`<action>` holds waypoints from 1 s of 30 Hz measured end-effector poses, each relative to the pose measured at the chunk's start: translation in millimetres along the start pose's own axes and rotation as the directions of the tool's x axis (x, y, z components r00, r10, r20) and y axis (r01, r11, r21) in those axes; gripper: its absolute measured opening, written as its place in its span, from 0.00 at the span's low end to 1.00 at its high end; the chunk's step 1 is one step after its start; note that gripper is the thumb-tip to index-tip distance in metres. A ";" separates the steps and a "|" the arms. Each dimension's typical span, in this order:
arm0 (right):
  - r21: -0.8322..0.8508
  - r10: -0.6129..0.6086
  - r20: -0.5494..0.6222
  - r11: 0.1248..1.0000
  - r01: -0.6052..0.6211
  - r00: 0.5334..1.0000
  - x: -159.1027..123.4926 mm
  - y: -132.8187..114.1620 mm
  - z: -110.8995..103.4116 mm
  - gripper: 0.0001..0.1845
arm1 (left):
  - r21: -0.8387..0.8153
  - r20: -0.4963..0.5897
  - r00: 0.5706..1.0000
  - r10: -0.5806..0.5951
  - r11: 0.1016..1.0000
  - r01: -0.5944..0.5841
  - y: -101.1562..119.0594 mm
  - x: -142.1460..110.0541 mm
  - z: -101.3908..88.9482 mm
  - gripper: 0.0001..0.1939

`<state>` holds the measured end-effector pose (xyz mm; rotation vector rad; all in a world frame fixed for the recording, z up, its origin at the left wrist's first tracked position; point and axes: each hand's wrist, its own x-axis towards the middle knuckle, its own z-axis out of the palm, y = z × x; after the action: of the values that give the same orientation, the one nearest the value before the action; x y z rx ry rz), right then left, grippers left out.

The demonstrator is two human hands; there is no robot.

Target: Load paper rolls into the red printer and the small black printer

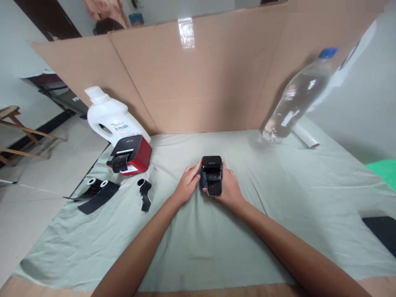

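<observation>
A small black label printer [212, 163] with a dark strip hanging from its front is between my hands, at the middle of the cloth-covered table. My right hand [230, 187] is closed around its right side, with fingertips showing under its lower edge. On the other side, my left hand [188, 183] presses its fingers and thumb against the printer's left edge. A red and black label printer [139, 154] sits to the left, a black strip curling out of its front. Nearer me lie a small black roll [144, 194] with a loose tail and two larger black rolls [98, 197], partly unwound.
A white jug [113, 113] stands behind the red printer. At the back right, a clear bottle [300, 99] with a blue cap stands near a white tube [306, 137]. A cardboard panel [198, 82] closes off the far side. A dark phone-like slab [382, 231] lies at the right edge.
</observation>
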<state>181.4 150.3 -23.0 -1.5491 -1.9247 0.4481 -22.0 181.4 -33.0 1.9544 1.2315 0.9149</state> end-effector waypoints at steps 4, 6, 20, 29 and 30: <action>-0.005 -0.010 0.003 1.000 0.010 1.000 -0.2 -3.5 -7.0 0.55 | -0.022 -0.007 0.999 -0.036 0.999 0.036 0.6 30.6 -0.3 0.32; -0.010 0.003 0.005 1.000 -0.003 1.000 -0.7 -5.1 -8.6 0.53 | 0.052 -0.011 0.999 -0.049 0.997 0.049 6.6 42.5 -3.7 0.31; 0.000 0.037 0.015 0.999 -0.037 0.999 -1.8 -2.1 -3.9 0.57 | 0.712 0.335 0.932 -0.140 0.685 -0.154 79.6 86.0 -9.9 0.16; 0.056 -0.012 -0.013 0.998 0.013 1.000 -4.4 7.5 0.3 0.58 | 0.480 0.177 0.982 0.060 0.866 -0.139 83.2 77.8 -26.3 0.11; 0.055 -0.020 -0.017 0.998 0.021 1.000 -4.0 7.4 0.0 0.57 | 0.389 0.120 0.987 0.107 0.910 -0.146 84.5 73.9 -32.7 0.12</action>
<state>187.5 148.4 -28.5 -1.4921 -1.8990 0.4741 14.7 225.0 69.2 2.3918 1.3242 0.6566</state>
